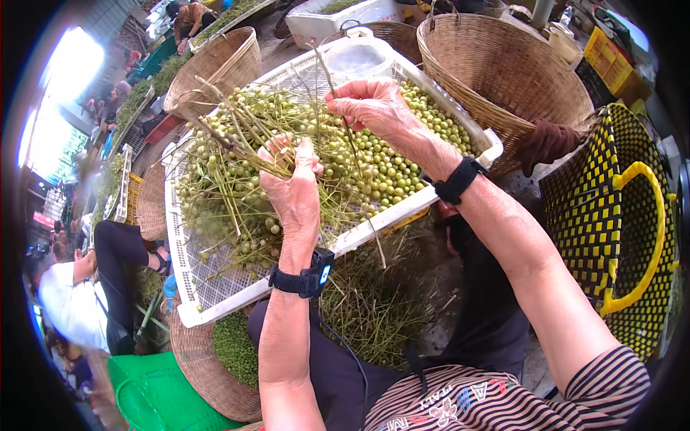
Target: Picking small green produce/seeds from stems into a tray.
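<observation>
A white slatted tray (188, 291) lies before me, heaped with round green fruits. On its left side they are still on stalks; loose green fruits (392, 176) cover the right side. My left hand (291, 176) is closed round a bunch of thin stems (233, 144) that points up and to the left. Between the thumb and fingers of my right hand (370, 108) is a thin twig (350, 140), its lower end hanging over the tray. A clear plastic tub (356, 59) sits at the tray's far end.
Wicker baskets stand behind the tray, a large one (496, 65) at right, another (215, 68) at left. A black and yellow woven bag (582, 208) is at my right. Stripped stalks (374, 302) lie below the tray. A green bag (162, 391) is at lower left. People sit at far left.
</observation>
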Demonstrator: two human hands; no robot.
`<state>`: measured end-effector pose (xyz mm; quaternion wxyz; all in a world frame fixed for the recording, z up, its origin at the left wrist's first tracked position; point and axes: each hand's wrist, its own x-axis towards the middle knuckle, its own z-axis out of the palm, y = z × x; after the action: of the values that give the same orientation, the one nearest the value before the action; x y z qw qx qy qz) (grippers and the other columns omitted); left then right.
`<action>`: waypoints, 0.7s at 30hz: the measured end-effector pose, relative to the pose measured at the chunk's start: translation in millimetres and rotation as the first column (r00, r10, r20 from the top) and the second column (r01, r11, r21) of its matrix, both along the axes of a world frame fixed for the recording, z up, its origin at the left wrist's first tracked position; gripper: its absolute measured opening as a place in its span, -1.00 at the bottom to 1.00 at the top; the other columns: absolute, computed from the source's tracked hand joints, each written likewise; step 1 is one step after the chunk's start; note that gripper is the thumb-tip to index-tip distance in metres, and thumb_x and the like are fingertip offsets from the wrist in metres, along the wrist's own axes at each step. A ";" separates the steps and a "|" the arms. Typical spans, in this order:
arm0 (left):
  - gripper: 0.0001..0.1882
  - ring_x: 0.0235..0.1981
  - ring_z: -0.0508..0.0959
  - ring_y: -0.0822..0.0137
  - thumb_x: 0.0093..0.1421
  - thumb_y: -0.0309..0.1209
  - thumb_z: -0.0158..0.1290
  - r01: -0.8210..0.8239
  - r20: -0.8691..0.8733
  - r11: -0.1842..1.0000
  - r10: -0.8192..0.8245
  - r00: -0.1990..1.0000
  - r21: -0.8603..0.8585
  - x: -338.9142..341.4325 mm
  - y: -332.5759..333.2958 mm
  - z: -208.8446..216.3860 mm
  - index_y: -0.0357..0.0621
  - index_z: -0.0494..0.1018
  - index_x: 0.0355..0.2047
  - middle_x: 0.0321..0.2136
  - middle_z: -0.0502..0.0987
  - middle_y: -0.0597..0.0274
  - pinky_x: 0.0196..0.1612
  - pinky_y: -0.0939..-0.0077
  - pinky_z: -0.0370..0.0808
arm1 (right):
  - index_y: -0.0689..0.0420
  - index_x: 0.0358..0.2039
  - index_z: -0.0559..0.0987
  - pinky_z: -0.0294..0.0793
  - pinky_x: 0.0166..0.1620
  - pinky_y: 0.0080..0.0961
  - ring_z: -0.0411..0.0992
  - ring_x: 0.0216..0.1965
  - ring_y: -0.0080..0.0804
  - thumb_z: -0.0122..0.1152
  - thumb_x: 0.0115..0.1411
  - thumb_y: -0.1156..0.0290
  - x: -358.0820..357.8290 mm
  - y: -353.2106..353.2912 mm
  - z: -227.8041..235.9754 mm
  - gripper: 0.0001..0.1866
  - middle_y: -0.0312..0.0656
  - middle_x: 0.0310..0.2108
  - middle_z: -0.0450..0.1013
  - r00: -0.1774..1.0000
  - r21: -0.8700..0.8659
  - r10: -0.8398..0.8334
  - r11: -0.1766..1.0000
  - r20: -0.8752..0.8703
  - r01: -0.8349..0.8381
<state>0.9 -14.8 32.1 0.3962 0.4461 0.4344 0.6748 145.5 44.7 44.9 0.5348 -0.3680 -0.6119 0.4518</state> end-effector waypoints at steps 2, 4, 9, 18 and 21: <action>-0.63 -0.60 0.37 0.56 0.04 -0.54 0.07 0.030 -0.070 1.000 -0.029 0.997 0.009 -1.9 -2.4 1.6 -0.21 0.31 -0.11 -0.56 0.40 0.34 -0.53 0.72 0.34 | 0.18 -0.36 0.57 0.31 -0.48 -0.78 0.30 -0.56 -0.77 0.20 0.04 0.37 -4.4 -2.2 -0.6 -0.82 -0.41 -0.56 0.44 0.998 0.012 0.048 0.999 0.027 -0.049; -0.64 -0.61 0.37 0.56 0.02 -0.54 0.08 0.084 -0.165 0.995 -0.092 0.982 -0.049 -4.7 -0.4 -0.6 -0.21 0.33 -0.12 -0.57 0.41 0.38 -0.52 0.72 0.32 | 0.20 -0.37 0.56 0.33 -0.47 -0.77 0.32 -0.54 -0.74 0.21 0.03 0.41 -8.9 -2.7 -0.8 -0.83 -0.38 -0.54 0.46 0.995 0.030 0.088 0.996 0.045 -0.089; -0.73 -0.59 0.36 0.63 -0.05 -0.49 0.18 0.083 -0.430 0.996 -0.094 0.898 -0.046 -6.5 8.8 -15.6 -0.23 0.41 -0.31 -0.58 0.38 0.46 -0.51 0.70 0.31 | 0.25 -0.48 0.58 0.40 -0.38 -0.59 0.41 -0.50 -0.55 0.19 -0.08 0.42 -26.2 -9.1 -9.8 -0.83 -0.18 -0.55 0.49 0.995 -0.007 0.099 0.995 0.006 -0.099; -0.91 -0.67 0.38 0.53 0.04 -0.45 0.10 0.184 -0.089 0.959 -0.208 0.974 -0.216 -40.9 13.7 -7.6 -0.18 0.49 -0.42 -0.60 0.47 0.32 -0.60 0.69 0.27 | 0.33 -0.25 0.50 0.40 -0.22 -0.53 0.42 -0.35 -0.48 0.03 0.04 0.29 -28.1 1.1 -11.7 -0.64 -0.13 -0.37 0.48 0.987 -0.037 0.094 0.995 0.128 -0.090; -0.87 -0.65 0.44 0.48 0.05 -0.43 0.10 0.236 0.108 0.948 -0.217 0.970 -0.213 -47.9 9.8 -3.4 -0.16 0.45 -0.38 -0.55 0.49 0.28 -0.58 0.65 0.38 | 0.30 -0.24 0.50 0.41 -0.23 -0.51 0.43 -0.35 -0.44 0.02 0.04 0.28 -25.0 9.9 -22.5 -0.63 -0.17 -0.40 0.49 0.959 0.072 -0.082 0.995 0.273 0.065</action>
<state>-47.0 -5.0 28.7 0.5367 0.4169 0.4366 0.5895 120.5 54.6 22.4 0.4722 -0.4329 -0.6799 0.3570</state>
